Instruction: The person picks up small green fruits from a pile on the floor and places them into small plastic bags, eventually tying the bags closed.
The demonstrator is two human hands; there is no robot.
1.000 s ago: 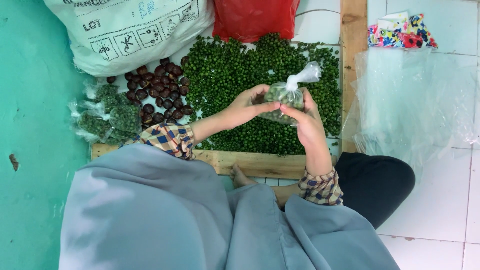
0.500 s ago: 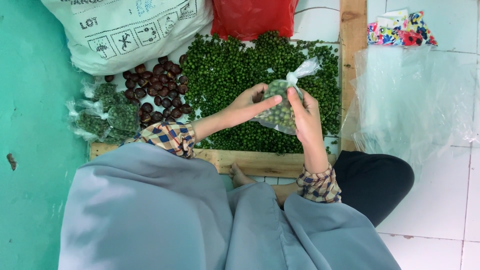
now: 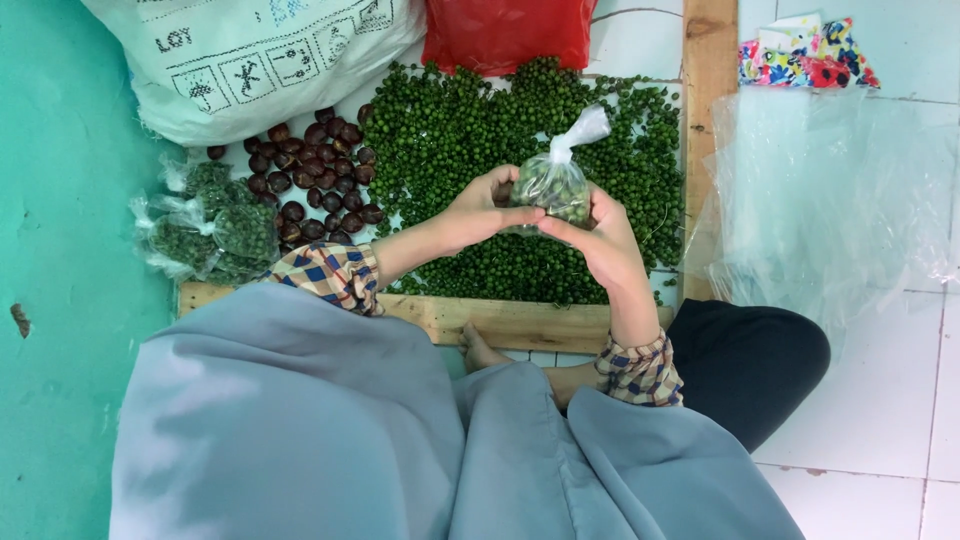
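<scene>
Filled bags: three or so small clear bags of green berries lie at the far left on the teal floor, just beside the wooden frame.
Brown nuts: a dark cluster sits left of the green heap, below the white sack.
Green heap: loose green berries spread inside the frame; a red bag lies above them.
Left hand: the left hand has its grip closed on the near left side of the small bag.
Small bag: held over the heap between both hands, filled with green berries, its twisted neck standing up to the right.
Right hand: the right hand clamps the bag's right side from below.
Step in hand: judging by the twisted neck, closing a filled bag.
Next move calls for: likely a firm hold on the neck while it is knotted.
Far right: clear plastic sheets lie on the white tiles.
</scene>
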